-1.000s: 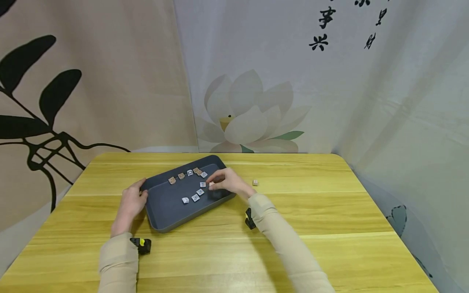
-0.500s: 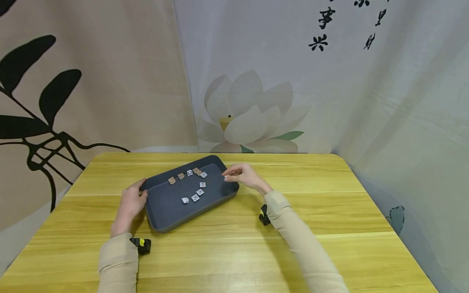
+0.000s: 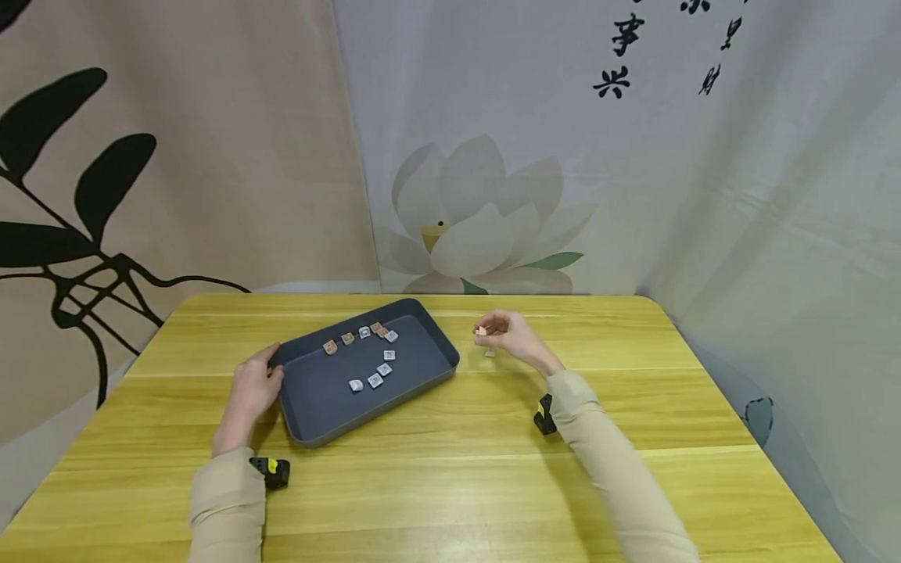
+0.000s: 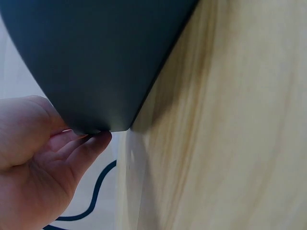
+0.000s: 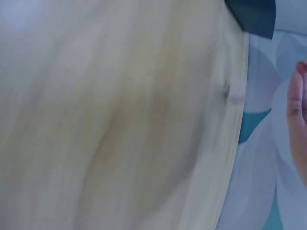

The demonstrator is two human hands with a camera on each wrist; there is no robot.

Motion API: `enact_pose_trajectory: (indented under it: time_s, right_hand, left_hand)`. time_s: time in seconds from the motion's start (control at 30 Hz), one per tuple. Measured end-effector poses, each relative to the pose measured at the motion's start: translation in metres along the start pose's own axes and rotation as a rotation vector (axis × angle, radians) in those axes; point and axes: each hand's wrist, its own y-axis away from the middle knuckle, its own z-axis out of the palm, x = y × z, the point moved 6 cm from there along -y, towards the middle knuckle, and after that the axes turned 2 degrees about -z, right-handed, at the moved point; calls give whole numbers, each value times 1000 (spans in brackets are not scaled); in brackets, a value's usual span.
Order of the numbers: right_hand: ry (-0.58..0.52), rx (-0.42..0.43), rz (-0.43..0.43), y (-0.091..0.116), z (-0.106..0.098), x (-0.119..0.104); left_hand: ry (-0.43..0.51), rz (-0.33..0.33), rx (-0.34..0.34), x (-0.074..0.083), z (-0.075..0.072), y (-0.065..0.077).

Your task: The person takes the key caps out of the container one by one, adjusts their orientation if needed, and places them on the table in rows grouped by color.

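Note:
In the head view my left hand (image 3: 255, 389) grips the left end of a dark grey tray (image 3: 324, 417). The left wrist view has the hand (image 4: 53, 160) with thumb and fingers at the tray's end wall (image 4: 105, 67). Beyond the tray's right end, my right hand (image 3: 512, 336) pinches a small pale square block (image 3: 482, 331) above the table. Below it, a similar small block (image 3: 489, 353) rests on the wood, partly hidden by the hand. Only the fingers' edge of the right hand (image 5: 298, 115) shows in the right wrist view, where the table block (image 5: 236, 92) is blurred.
Inside the tray lie several small marked blocks, some white (image 3: 375, 381), some tan (image 3: 330, 346). They form a loose curve. The wooden table (image 3: 436, 485) ends at the back against a printed curtain (image 3: 493, 156). A dark cable (image 4: 98, 187) hangs beyond the table edge.
My right hand has lifted a small block out of the tray's right part and carried it right, over the table block. The left hand and tray stay put.

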Motion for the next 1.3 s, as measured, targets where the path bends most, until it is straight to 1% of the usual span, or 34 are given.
enact_pose_trajectory:
  time_s: [0.13, 0.23, 0.43, 0.6, 0.77, 0.87, 1.13, 1.3]
  right_hand:
    - [25, 44, 8, 1, -13, 24]
    - [49, 71, 14, 3, -21, 37]
    - [115, 90, 14, 9, -32, 48]
    - [132, 92, 20, 13, -38, 55]
    - [129, 104, 19, 14, -40, 61]
    - [145, 102, 14, 14, -40, 65]
    - [214, 95, 86, 11, -36, 72]
    - [247, 85, 108, 8, -32, 73]
  left_hand:
    - [-5, 4, 5, 1, -1, 1]
    - [-8, 1, 3, 1, -1, 1]
    - [-2, -7, -2, 0, 0, 1]
    - [1, -16, -6, 0, 0, 0]
    - [-5, -16, -6, 0, 0, 0]
    - [-12, -12, -1, 0, 0, 0]
    - [-6, -5, -1, -1, 0, 0]
    - [-2, -11, -8, -1, 1, -1]
